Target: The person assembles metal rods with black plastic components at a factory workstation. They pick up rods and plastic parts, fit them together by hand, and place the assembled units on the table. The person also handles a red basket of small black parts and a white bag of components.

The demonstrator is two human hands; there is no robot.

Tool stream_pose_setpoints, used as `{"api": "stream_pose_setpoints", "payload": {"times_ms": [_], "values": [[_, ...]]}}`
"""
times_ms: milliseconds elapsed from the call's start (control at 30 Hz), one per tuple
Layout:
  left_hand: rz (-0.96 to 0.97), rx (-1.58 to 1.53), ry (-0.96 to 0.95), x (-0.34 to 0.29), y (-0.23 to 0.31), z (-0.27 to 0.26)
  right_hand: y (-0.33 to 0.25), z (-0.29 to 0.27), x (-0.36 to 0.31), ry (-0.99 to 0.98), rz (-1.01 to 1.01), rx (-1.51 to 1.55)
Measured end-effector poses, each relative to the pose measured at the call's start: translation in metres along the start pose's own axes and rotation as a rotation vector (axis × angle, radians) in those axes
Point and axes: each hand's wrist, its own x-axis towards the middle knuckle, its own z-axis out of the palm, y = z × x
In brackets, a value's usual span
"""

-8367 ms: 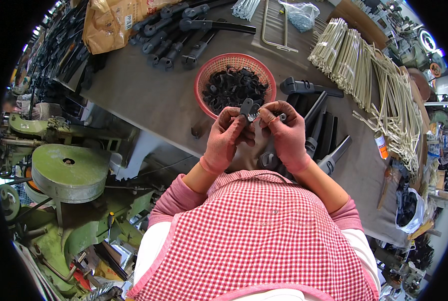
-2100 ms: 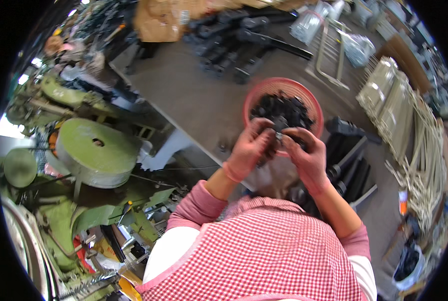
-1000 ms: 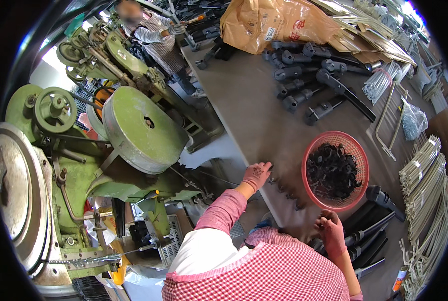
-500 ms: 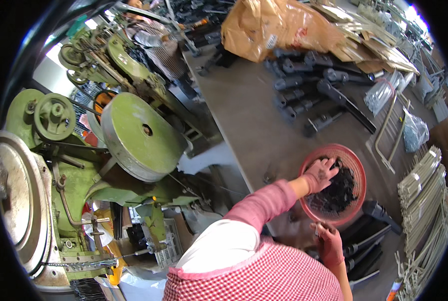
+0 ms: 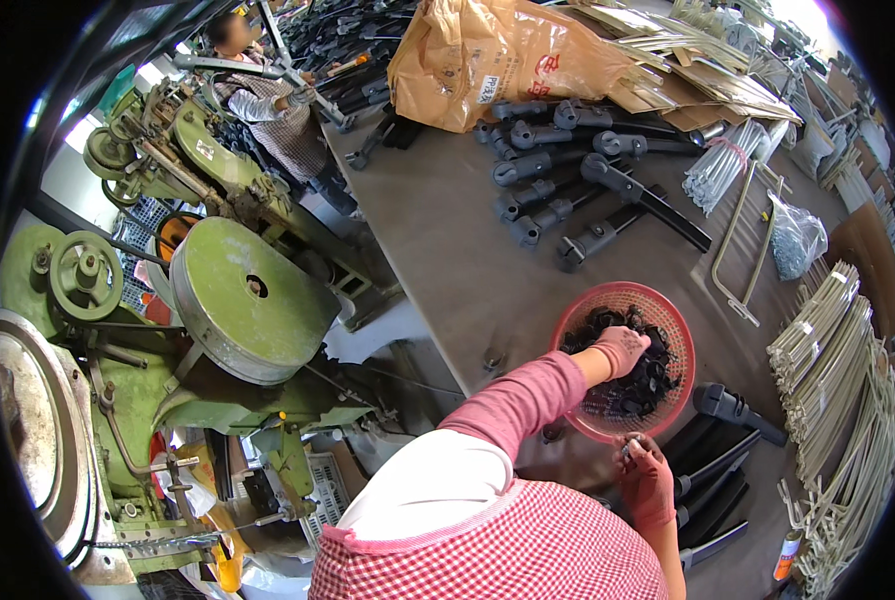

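Observation:
My left hand (image 5: 622,350) is inside a red plastic basket (image 5: 685,375), its fingers curled down among small black plastic parts (image 5: 639,395). Whatever they grip is hidden. Just outside the basket's near rim, my right hand (image 5: 647,482) is held with the fingertips drawn together. A tiny pale or metallic piece seems to be between them, too small to name. Both hands wear pinkish gloves or coverings with dark smudges.
Black tubes with clamp-like ends (image 5: 557,190) lie beyond the basket, and more black tubes (image 5: 712,480) to its right. Bundled metal rods (image 5: 817,370) line the right side. A brown plastic bag (image 5: 497,65) lies far back. Green machinery (image 5: 252,300) stands left; a co-worker (image 5: 267,110) is behind it.
My left hand has gone from spread fingers over the black parts to a curled grip among them. My right hand stays by the near rim. The view has shifted slightly.

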Motion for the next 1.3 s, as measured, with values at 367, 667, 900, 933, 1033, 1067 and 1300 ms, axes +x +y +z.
{"api": "stream_pose_setpoints", "payload": {"times_ms": [367,667,900,933,1033,1067,1300], "values": [[-0.391,-1.987,0.106,-0.079,-0.01,-0.008,-0.041,0.031,0.009,-0.206,-0.106,0.058],[0.2,-1.855,0.142,-0.173,0.064,-0.074,-0.04,0.056,-0.007,-0.114,-0.41,0.034],[0.301,-1.404,0.428,-0.193,0.083,-0.084,-0.032,0.064,-0.029,-0.177,-0.418,-0.021],[0.296,-1.379,0.451,-0.194,0.083,-0.084,-0.031,0.064,-0.032,-0.156,-0.42,-0.053],[0.304,-1.376,0.469,-0.197,0.082,-0.084,-0.03,0.061,-0.037,-0.122,-0.403,-0.095],[0.357,-1.41,0.459,-0.198,0.081,-0.085,-0.031,0.06,-0.039,-0.156,-0.384,-0.106],[0.406,-1.371,0.43,-0.202,0.069,-0.091,-0.032,0.057,-0.045,-0.183,-0.3,-0.218]]}}
